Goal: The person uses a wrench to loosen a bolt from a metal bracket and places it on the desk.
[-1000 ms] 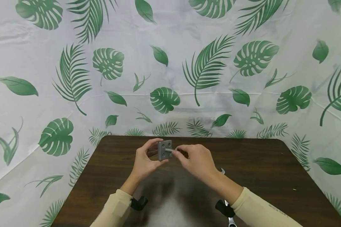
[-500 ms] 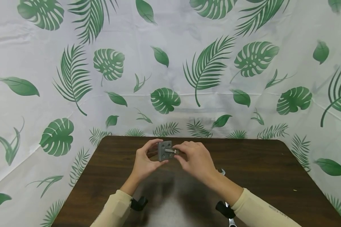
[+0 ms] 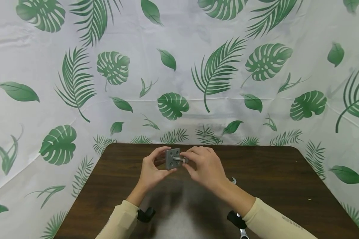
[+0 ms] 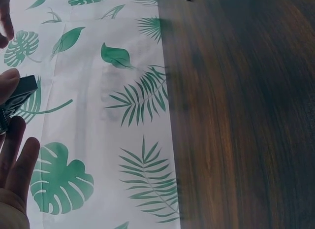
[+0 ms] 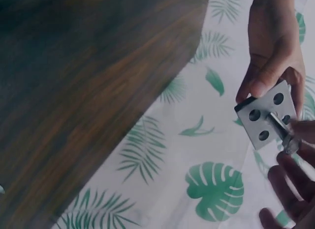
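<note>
My left hand [image 3: 152,166] grips a square grey metal plate [image 3: 169,160] by its edges, fingers on top and thumb below, raised over the table. Four-cornered and thick, the plate has round holes [image 5: 278,99] near its corners. A hex-head bolt [image 5: 278,125] stands out from its middle. My right hand [image 3: 207,166] pinches the bolt near its head [image 5: 292,144] between thumb and index finger; the other fingers are bent loosely. In the left wrist view only part of my left hand [image 4: 19,175] and the plate's dark edge [image 4: 28,85] show.
A combination wrench [image 3: 243,234] lies on the dark wooden table [image 3: 272,179] under my right forearm, partly hidden by the forearm and the black wrist strap [image 3: 235,219]. A small light scrap [image 3: 309,199] lies to the right. White leaf-print cloth [image 3: 179,79] hangs behind the table.
The right hand's fingers have shifted along the bolt and its head now shows between them. The left hand and plate have stayed nearly still.
</note>
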The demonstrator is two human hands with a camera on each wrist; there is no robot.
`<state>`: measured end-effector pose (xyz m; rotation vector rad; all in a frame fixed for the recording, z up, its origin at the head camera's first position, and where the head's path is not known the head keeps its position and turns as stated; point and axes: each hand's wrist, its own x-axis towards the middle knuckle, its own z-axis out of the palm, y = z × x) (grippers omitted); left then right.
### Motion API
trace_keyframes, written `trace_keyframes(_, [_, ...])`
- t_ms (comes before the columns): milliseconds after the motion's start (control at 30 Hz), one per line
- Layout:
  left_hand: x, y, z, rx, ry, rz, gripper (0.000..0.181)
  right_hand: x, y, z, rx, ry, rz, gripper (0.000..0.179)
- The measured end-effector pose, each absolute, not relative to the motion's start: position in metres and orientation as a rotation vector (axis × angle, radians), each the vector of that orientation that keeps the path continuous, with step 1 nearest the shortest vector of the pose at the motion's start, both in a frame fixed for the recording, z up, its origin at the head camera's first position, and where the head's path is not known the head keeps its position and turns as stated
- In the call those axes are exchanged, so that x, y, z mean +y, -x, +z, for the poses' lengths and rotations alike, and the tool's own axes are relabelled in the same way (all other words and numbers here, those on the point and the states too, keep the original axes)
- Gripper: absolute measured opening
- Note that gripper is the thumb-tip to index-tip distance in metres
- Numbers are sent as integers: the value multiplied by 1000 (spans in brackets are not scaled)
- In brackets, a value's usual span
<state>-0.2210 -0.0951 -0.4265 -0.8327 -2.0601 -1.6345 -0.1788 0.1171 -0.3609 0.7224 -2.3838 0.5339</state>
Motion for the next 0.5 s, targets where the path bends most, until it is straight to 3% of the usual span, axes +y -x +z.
trace_keyframes(267, [-93, 212, -413, -2072, 813, -1643, 69, 117, 178, -358, -2556, -575, 783, 17])
trace_keyframes(500, [-91, 201, -398, -2070, 813, -1648, 66, 116, 176, -359, -2466, -640, 719, 27])
